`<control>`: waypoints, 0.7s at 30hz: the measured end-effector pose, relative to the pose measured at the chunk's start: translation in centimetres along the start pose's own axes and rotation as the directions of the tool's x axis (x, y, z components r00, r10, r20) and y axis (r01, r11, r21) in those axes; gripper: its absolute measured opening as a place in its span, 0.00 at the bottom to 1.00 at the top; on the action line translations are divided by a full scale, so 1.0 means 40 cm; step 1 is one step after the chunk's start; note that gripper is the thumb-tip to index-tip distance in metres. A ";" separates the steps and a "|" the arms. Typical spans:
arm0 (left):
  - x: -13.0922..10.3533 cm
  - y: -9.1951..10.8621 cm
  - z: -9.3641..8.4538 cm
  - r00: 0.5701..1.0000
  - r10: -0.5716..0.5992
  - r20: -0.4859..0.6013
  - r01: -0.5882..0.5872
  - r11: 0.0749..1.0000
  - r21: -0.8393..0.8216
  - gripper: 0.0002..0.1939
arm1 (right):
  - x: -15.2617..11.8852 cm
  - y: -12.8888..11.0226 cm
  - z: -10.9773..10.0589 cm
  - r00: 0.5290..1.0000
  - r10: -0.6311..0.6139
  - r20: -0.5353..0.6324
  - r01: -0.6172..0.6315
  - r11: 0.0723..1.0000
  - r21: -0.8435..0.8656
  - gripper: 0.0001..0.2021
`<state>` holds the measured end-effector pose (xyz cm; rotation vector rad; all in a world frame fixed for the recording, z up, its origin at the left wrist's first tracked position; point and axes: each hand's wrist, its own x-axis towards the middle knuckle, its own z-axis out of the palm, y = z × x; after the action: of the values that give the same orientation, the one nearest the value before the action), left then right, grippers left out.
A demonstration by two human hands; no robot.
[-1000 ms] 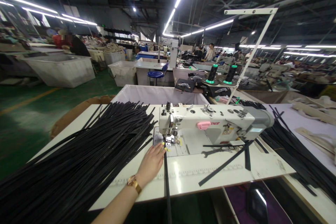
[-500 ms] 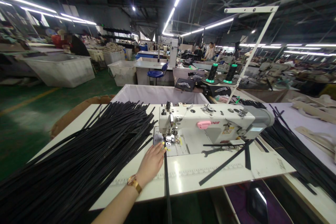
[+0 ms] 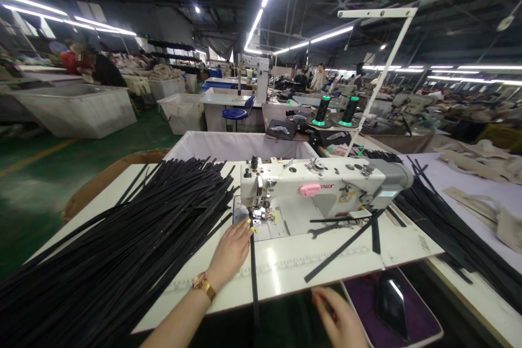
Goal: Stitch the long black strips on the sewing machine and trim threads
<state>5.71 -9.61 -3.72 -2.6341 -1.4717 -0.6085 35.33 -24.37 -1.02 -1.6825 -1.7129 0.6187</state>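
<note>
Head view, and here comes a newcomer: the right hand [image 3: 340, 318], absent half a second ago, is in at the bottom, at the left hand's four o'clock. Its fingers are half curled and blurred; whether they hold anything, one cannot tell. It hangs by the near edge of the tabletop [image 3: 289, 250], the tray [image 3: 420, 304] just beside it at three o'clock, a loose strip [image 3: 343, 246] up at twelve.

The left hand [image 3: 231, 250] hasn't budged from its post! Its fingers stretch along the strip [image 3: 253, 269] at the machine [image 3: 328, 196]; touching, yes, but a pinch cannot be made out. That strip drops towards six o'clock, over the edge. The heap [image 3: 134, 228] sits at nine. So two hands show now, yet only the left seems to steady the strip.
</note>
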 end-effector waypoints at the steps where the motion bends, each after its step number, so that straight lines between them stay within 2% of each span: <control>1: -0.002 -0.002 0.005 1.000 0.007 -0.003 -0.007 1.000 0.003 0.20 | 0.032 0.029 -0.040 0.997 -0.039 -0.061 0.025 0.978 -0.209 0.14; 2: -0.004 -0.005 0.010 1.000 0.016 -0.009 -0.016 1.000 0.006 0.20 | 0.060 0.051 -0.078 0.997 -0.028 -0.071 -0.003 0.914 -0.407 0.14; 4: -0.009 -0.012 0.025 0.999 0.035 -0.027 -0.035 0.999 0.011 0.20 | 0.103 0.074 -0.144 0.999 -0.011 -0.038 -0.019 0.720 -0.694 0.21; 5: -0.012 -0.017 0.034 0.998 0.050 -0.037 -0.049 0.999 0.013 0.20 | 0.119 0.078 -0.167 1.000 -0.027 0.002 0.018 0.624 -0.781 0.24; 7: -0.016 -0.029 0.054 0.995 0.076 -0.062 -0.075 0.997 0.012 0.20 | 0.145 0.078 -0.192 0.984 -0.063 0.165 0.174 0.490 -0.854 0.24; 10: -0.022 -0.050 0.084 0.990 0.103 -0.095 -0.104 0.995 0.000 0.20 | 0.176 0.083 -0.198 0.955 -0.067 0.290 0.288 0.451 -0.845 0.15; 14: -0.027 -0.071 0.112 0.986 0.124 -0.111 -0.124 0.992 0.008 0.20 | 0.202 0.097 -0.214 0.924 -0.071 0.376 0.367 0.442 -0.819 0.07; 17: -0.028 -0.070 0.111 0.985 0.124 -0.122 -0.125 0.992 0.001 0.20 | 0.196 0.090 -0.236 0.909 -0.089 0.406 0.401 0.445 -0.801 0.08; 21: -0.022 -0.046 0.077 0.989 0.094 -0.118 -0.098 0.995 -0.033 0.20 | 0.141 0.080 -0.245 0.909 -0.136 0.393 0.409 0.469 -0.783 0.16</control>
<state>4.72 -8.59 -7.11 -2.6293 -1.3061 -0.7739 44.85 -19.61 3.99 -1.8827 -2.7273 -0.2777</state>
